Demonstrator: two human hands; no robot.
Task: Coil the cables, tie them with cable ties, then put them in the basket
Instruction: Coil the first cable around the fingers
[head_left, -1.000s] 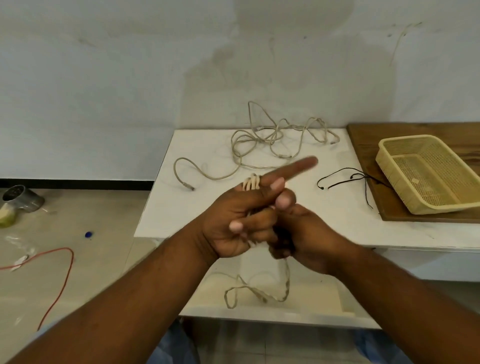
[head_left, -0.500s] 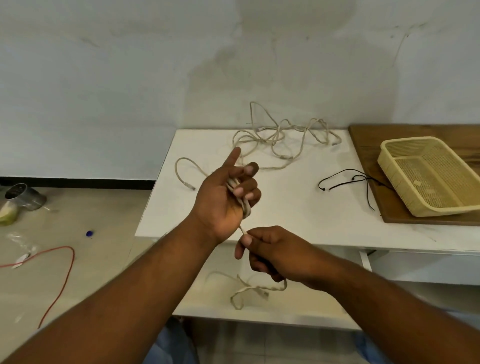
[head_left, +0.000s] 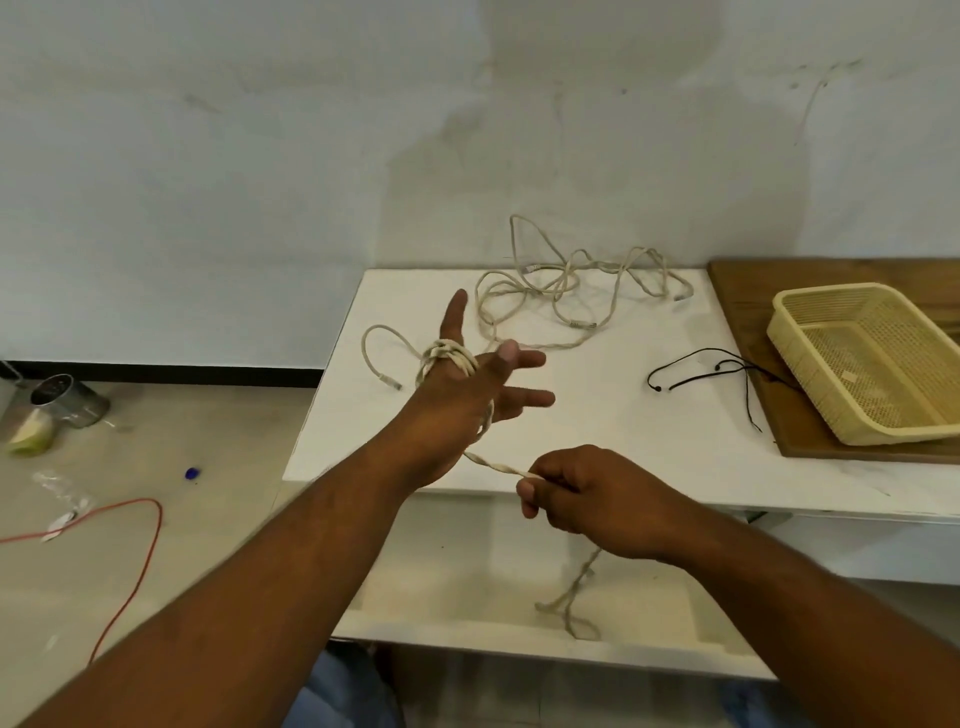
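my cable (head_left: 452, 357): beige, matt, twisted sheath | my table (head_left: 597, 426): white, smooth, faint sheen | basket (head_left: 815, 384): cream plastic mesh | board (head_left: 743, 301): brown wood, matt | can (head_left: 67, 400): dull metal

**Head view.** The left hand (head_left: 467, 400), fingers spread and thumb raised, carries several turns of a beige cable (head_left: 451, 358) wound around it at the base of the thumb. The right hand (head_left: 587, 499) pinches the same cable between thumb and forefinger. The strand runs straight between the hands, and its tail hangs to a lower shelf (head_left: 467, 571). On the white surface (head_left: 675, 415) lie tangled loose cables (head_left: 563, 283) and black cable ties (head_left: 727, 366). At right, a yellow basket (head_left: 872, 364) rests on a wooden board (head_left: 753, 291).
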